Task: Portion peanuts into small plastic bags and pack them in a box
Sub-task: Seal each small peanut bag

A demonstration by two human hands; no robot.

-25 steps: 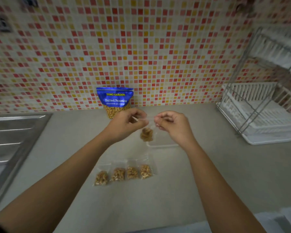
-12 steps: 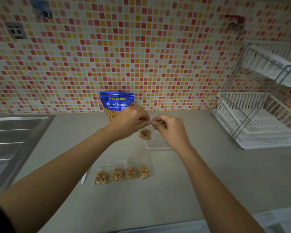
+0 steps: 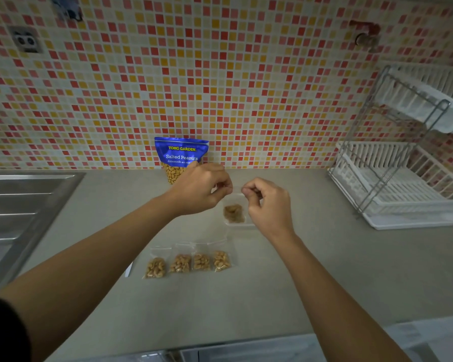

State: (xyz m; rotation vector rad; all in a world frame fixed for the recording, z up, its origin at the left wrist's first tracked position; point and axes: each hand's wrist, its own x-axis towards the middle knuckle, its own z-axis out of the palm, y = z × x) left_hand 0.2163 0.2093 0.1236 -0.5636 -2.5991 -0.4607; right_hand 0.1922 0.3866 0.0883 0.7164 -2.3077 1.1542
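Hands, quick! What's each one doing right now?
Left hand: closed, pinching the top left of the small bag of peanuts.
Right hand: closed, pinching the same bag's top right.

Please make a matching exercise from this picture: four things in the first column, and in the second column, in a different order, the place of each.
Things:
1. peanut package
2. four filled bags
3. dish rack
4. sink

Places:
A. far left of the counter
B. upright against the tiled wall
C. far right of the counter
D. in a row, near the front of the counter

Pairs: 1-B, 2-D, 3-C, 4-A
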